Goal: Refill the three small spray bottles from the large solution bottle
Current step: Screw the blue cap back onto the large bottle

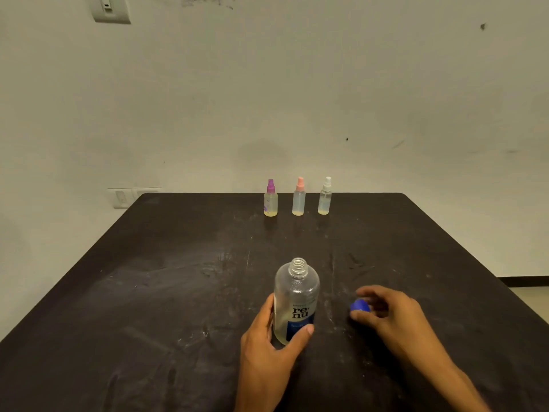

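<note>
Head view: your left hand wraps the uncapped big bottle, upright on the tabletop.
Right hand: pinching the blue cap.
Sprayers: capped, far edge.
Handling: probably light, thin-walled, squeezable; hold mid-body, gently.

Head view, single wide-angle camera, worn by the person; faces forward and down.

Looks from above the near edge of the dark surface toward its far edge and the wall behind. Nearest in frame: left hand and right hand, entering from the bottom. Wide lens bows the surface's edges outward. No second view; nothing shared.
</note>
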